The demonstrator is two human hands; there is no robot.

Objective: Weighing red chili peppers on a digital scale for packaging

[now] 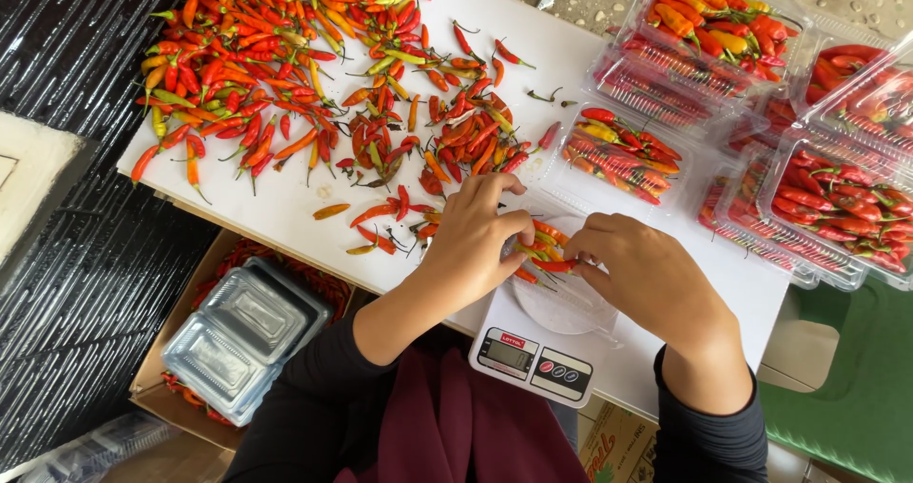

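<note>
Item: small bunch of chillies [544, 251], red, orange and yellow-green, sitting in a clear tray on my scale [533, 350]. The bunch lies between my two hands, at the near edge of the white table [285, 202].

Left hand [473, 239]: curled over the bunch from 9 o'clock, fingertips pressing on the peppers; grasping or just steadying them, I cannot tell which.

Right hand [639, 272]: comes in from 3 o'clock, thumb and fingers pinching the end of a red chilli at the bunch's edge.

Loose pile [285, 55]: a wide scatter of chillies at 11 o'clock of my hands, covering the far left of the table, with strays reaching almost to my left hand.

Filled trays [808, 112]: clear packs of chillies at 1 to 2 o'clock, some closed, one open one [618, 155] just beyond my right hand.

Empty trays [242, 336]: a stack in a cardboard box at 8 o'clock, below the table edge.

Risks, as I judge them:
- The scale overhangs the near edge; a heavy press from either hand could tip it or spoil the reading.
- My hands resting on the bunch add weight, so the display would mislead.
- Peppers at the bunch's rim could roll off into my lap.
- Strays near my left wrist could get swept off the table.
</note>
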